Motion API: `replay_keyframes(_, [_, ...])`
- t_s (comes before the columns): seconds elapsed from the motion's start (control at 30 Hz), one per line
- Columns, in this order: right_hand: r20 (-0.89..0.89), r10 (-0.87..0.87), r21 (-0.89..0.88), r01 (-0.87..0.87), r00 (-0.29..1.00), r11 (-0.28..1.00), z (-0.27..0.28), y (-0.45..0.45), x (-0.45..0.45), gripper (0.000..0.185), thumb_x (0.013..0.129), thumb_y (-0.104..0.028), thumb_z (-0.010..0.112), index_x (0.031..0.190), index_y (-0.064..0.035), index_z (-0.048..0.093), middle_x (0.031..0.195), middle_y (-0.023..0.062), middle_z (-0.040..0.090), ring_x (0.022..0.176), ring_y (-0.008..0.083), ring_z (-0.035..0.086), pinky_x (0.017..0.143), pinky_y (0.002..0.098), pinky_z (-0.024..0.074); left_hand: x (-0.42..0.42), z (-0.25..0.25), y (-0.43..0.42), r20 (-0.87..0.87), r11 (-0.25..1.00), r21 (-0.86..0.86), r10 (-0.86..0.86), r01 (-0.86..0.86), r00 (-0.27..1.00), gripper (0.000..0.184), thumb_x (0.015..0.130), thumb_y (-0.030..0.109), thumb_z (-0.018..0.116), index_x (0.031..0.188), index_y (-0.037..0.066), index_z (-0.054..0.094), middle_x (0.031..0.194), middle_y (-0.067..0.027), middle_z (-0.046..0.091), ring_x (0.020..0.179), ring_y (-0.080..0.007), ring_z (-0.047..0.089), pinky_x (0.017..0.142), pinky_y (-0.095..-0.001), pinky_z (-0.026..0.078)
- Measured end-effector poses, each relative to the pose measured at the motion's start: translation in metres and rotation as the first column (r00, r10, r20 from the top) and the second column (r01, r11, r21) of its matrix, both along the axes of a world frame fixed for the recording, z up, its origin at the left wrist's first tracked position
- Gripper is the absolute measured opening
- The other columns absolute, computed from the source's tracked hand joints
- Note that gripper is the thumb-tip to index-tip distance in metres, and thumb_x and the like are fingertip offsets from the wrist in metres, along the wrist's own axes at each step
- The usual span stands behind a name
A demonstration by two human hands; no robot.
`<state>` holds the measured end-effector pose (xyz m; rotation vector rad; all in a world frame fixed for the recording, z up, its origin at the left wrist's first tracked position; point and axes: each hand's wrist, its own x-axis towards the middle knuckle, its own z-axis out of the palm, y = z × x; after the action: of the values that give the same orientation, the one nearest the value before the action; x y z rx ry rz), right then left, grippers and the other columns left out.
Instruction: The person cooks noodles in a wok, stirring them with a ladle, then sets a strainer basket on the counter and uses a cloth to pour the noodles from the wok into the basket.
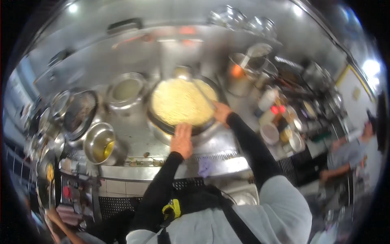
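Observation:
A wide dark wok sits on the steel range, filled with a pale yellow mass, noodle-like but blurred. My right hand is closed around the handle of a ladle at the wok's right edge. The ladle's bowl lies at the far rim. At the near rim, my left hand has its fingers stretched forward, close to or touching the edge of the yellow food; contact is unclear.
Left stand a steel pot and a deep steel bowl with yellow liquid. A tall pot, bottles and small containers crowd the right. A purple cloth lies at the front edge. Other people work at both sides.

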<state>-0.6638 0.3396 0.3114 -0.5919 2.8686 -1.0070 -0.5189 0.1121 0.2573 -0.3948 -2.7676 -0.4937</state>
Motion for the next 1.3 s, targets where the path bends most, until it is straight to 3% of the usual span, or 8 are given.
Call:
replay_keyframes(0.13, [0.496, 0.188, -0.515, 0.113, 0.848, 0.85, -0.025, -0.003, 0.031, 0.049, 0.087, -0.007, 0.057, 0.135, -0.0024, 0.046, 0.089, 0.0102, 0.063, 0.057, 0.0138, 0.058, 0.045, 0.0289, 0.0458, -0.007, -0.006, 0.0, -0.061, 0.998, -0.001, -0.065, 0.065, 0.996, 0.075, 0.074, 0.011, 0.06, 0.143, 0.001, 0.032, 0.146, -0.0206, 0.034, 0.138, -0.0422, 0.026, 0.111, -0.0503, 0.029])
replay_keyframes(0.23, [0.622, 0.384, -0.773, 0.457, 0.682, 0.44, -0.029, 0.009, 0.053, 0.053, 0.089, -0.006, 0.058, 0.139, -0.0031, 0.039, 0.084, 0.0057, 0.059, 0.054, 0.0114, 0.054, 0.045, 0.0247, 0.0431, -0.001, 0.005, 0.006, -0.016, 0.999, 0.022, -0.048, 0.048, 0.999, 0.075, 0.073, 0.008, 0.06, 0.143, 0.004, 0.032, 0.145, -0.0174, 0.035, 0.138, -0.0398, 0.026, 0.105, -0.0505, 0.036])
replay_keyframes(0.33, [0.576, 0.505, -0.816, 0.415, 0.643, 0.402, -0.026, 0.024, 0.076, 0.058, 0.09, -0.006, 0.058, 0.143, -0.0027, 0.034, 0.082, 0.0036, 0.057, 0.053, 0.0101, 0.052, 0.044, 0.0228, 0.0419, 0.003, 0.014, 0.003, -0.026, 1.0, 0.009, -0.027, 0.027, 0.999, 0.073, 0.073, 0.008, 0.059, 0.142, 0.005, 0.035, 0.143, -0.015, 0.036, 0.137, -0.0376, 0.028, 0.102, -0.0498, 0.038])
replay_keyframes(0.63, [0.555, 0.183, -0.541, 0.185, 0.812, 0.82, 0.006, 0.038, 0.17, 0.069, 0.087, -0.006, 0.058, 0.149, -0.0078, 0.029, 0.076, 0.0003, 0.054, 0.055, 0.0093, 0.05, 0.049, 0.0237, 0.0425, 0.007, 0.013, 0.005, -0.055, 0.998, 0.055, -0.015, 0.018, 0.998, 0.071, 0.072, 0.007, 0.058, 0.139, 0.001, 0.036, 0.14, -0.0156, 0.036, 0.136, -0.0374, 0.028, 0.099, -0.0503, 0.039])
replay_keyframes(0.93, [-0.141, 0.129, 0.062, -0.121, 0.982, 0.991, 0.006, 0.039, 0.259, 0.069, 0.083, -0.003, 0.057, 0.145, 0.0021, 0.028, 0.086, 0.0241, 0.061, 0.081, 0.0441, 0.058, 0.075, 0.0445, 0.0485, 0.008, -0.002, 0.005, -0.037, 0.994, 0.111, -0.003, 0.007, 0.999, 0.073, 0.073, 0.003, 0.056, 0.142, -0.001, 0.032, 0.149, -0.0162, 0.029, 0.143, -0.0373, 0.02, 0.098, -0.0505, 0.042])
replay_keyframes(1.03, [-0.117, 0.137, 0.01, -0.137, 0.984, 0.99, 0.021, 0.047, 0.279, 0.071, 0.082, -0.001, 0.06, 0.146, 0.0006, 0.03, 0.081, 0.0201, 0.06, 0.073, 0.0338, 0.061, 0.071, 0.0377, 0.0498, 0.01, 0.0, 0.004, -0.016, 0.996, 0.094, 0.002, 0.0, 1.0, 0.074, 0.074, 0.004, 0.056, 0.143, -0.001, 0.031, 0.15, -0.0165, 0.028, 0.144, -0.0364, 0.019, 0.098, -0.049, 0.042])
replay_keyframes(1.13, [0.459, -0.029, -0.359, 0.215, 0.888, 0.908, 0.032, 0.063, 0.275, 0.071, 0.081, 0.0, 0.063, 0.146, -0.0003, 0.032, 0.079, 0.0143, 0.056, 0.067, 0.0205, 0.058, 0.065, 0.0306, 0.0483, 0.008, -0.006, 0.004, -0.023, 0.996, 0.09, 0.016, -0.014, 1.0, 0.075, 0.074, 0.004, 0.057, 0.144, -0.002, 0.03, 0.151, -0.0165, 0.028, 0.144, -0.0361, 0.018, 0.101, -0.0478, 0.04])
replay_keyframes(1.3, [-0.065, -0.059, -0.059, 0.055, 0.996, 0.997, 0.014, 0.079, 0.193, 0.066, 0.084, -0.003, 0.061, 0.144, 0.0015, 0.035, 0.067, 0.0042, 0.053, 0.057, 0.0107, 0.05, 0.056, 0.027, 0.0427, 0.009, -0.004, 0.005, -0.124, 0.999, -0.025, 0.037, -0.04, 0.992, 0.072, 0.075, 0.003, 0.056, 0.143, -0.005, 0.032, 0.149, -0.0185, 0.031, 0.142, -0.0365, 0.025, 0.108, -0.043, 0.034])
